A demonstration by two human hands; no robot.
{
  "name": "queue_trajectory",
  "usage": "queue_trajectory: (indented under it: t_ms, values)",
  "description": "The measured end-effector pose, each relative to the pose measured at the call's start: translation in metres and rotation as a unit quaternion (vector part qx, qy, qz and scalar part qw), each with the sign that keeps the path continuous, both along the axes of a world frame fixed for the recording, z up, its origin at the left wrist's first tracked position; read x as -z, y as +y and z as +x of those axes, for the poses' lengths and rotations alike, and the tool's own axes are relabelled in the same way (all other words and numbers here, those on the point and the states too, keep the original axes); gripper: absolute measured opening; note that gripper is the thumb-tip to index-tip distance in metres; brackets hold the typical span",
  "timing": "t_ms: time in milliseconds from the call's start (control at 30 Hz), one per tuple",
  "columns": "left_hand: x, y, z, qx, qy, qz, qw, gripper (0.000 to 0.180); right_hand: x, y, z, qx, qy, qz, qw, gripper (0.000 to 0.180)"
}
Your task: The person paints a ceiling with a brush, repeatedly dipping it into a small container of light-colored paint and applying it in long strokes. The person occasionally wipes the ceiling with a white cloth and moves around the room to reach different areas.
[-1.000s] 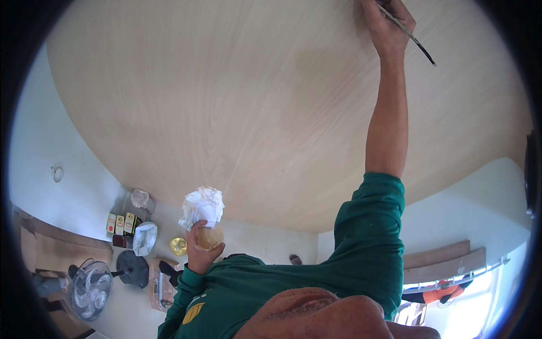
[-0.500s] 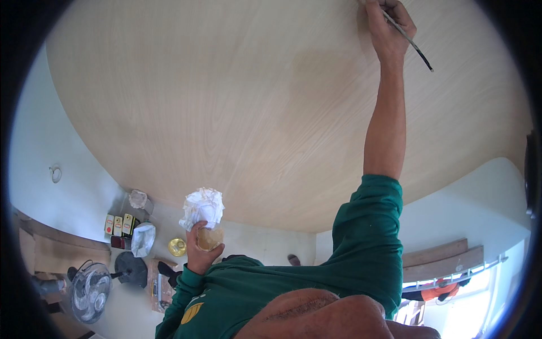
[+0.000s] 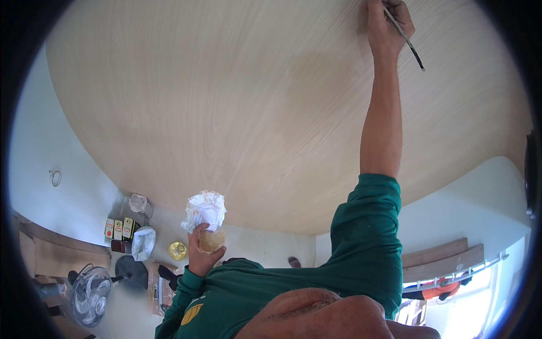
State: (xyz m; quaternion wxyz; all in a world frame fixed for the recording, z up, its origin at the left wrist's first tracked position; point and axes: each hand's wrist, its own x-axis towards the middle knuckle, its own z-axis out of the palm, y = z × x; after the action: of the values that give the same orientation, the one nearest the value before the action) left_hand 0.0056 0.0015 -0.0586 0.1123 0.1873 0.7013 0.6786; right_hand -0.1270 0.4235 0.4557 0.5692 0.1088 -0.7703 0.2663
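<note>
My right hand (image 3: 387,27) is stretched up against a wide pale wood-grain panel (image 3: 226,101) overhead. It grips a thin dark brush (image 3: 407,46), whose handle end points down and to the right. My left hand (image 3: 197,257) is held low near my chest. It grips a small clear cup of brownish liquid (image 3: 212,240) together with a crumpled white cloth (image 3: 205,209) that bulges above the cup. I wear a green long-sleeved top (image 3: 361,248), its right sleeve pushed back to the elbow.
A darker, damp-looking patch (image 3: 316,96) shows on the panel left of my raised arm. Far below lie a standing fan (image 3: 90,291), a yellow tin (image 3: 178,250), a white bag (image 3: 143,243) and small boxes (image 3: 118,229). A bright window (image 3: 451,282) is at the lower right.
My right hand has shifted slightly on the panel and the brush handle has swung a little steeper. The left hand with the cup and cloth stays where it was.
</note>
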Motion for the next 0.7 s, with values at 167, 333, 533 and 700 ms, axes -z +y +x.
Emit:
queue_trajectory:
  t_ms: [167,333,533,700]
  values:
    - [0.001,0.0,-0.001,0.003,0.003,-0.015,1.0,0.085,0.001,0.004,-0.009,0.009,0.006,0.009,1.0,0.018]
    - [-0.001,0.001,0.002,-0.003,-0.01,-0.004,1.0,0.085,-0.002,0.01,-0.016,0.014,0.015,0.02,1.0,0.017]
    - [-0.003,0.002,0.002,-0.007,-0.004,-0.017,1.0,0.085,0.001,0.02,-0.011,0.024,0.02,0.027,0.999,0.017]
    - [-0.003,0.002,0.004,-0.006,0.007,-0.005,1.0,0.086,0.014,0.021,0.0,0.038,0.019,0.03,0.999,0.017]
